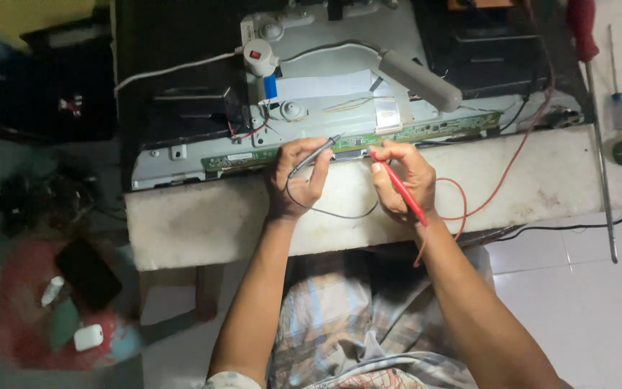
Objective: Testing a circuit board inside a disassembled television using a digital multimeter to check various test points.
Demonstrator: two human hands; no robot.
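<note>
One view only — a head camera looking steeply down from just above the person's lap, facing away from the body. Forearms rise from the near edge; the white bench (541,180) spans the middle, close — floor at both sides.

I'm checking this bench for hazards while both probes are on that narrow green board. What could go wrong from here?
1. The black probe in the left hand and the red probe in the right hand meet the green circuit board strip close together; a slip might bridge neighbouring contacts.
2. The red lead loops loosely across the white pad and over its edge; the right forearm could snag it and jerk the probe.
</note>
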